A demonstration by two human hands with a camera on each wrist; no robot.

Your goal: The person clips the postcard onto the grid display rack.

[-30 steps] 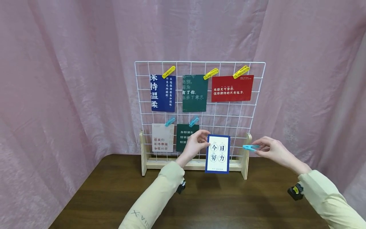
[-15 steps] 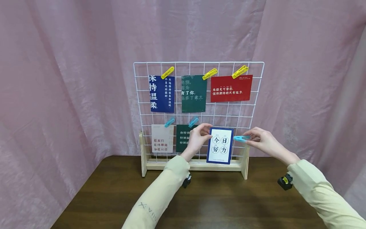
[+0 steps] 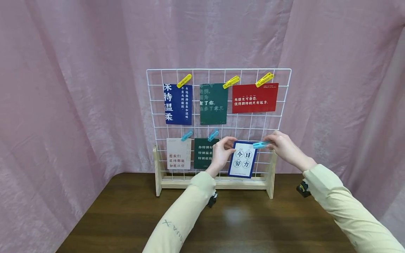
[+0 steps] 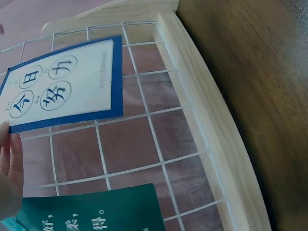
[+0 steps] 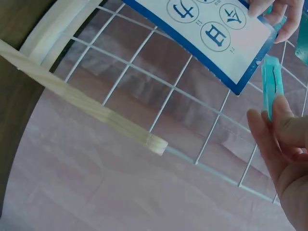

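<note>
A white card with a blue border [image 3: 243, 165] is pinched at its upper left edge by my left hand [image 3: 222, 154]. It stands slightly tilted before the lower right of a white wire grid [image 3: 218, 73]. My right hand [image 3: 286, 149] pinches a light blue clothespin [image 3: 261, 144] between thumb and fingers, its tip at the card's upper right corner in the head view. In the right wrist view the clothespin [image 5: 272, 84] points toward the card's top edge. Whether it touches the card, I cannot tell. Part of the dark green card [image 3: 204, 153] is hidden behind my left hand.
Yellow clothespins hold a blue card [image 3: 178, 105], a green card [image 3: 213, 105] and a red card [image 3: 255, 98] on the upper grid. Below hangs a pale card [image 3: 178, 154] from a blue clothespin [image 3: 186, 136]. A wooden base [image 3: 218, 183] supports the grid on the brown table [image 3: 126, 214].
Both hands have risen toward the grid; the card has moved up and right, now slightly tilted. The right hand has brought the clothespin leftward and up to the card's corner.
</note>
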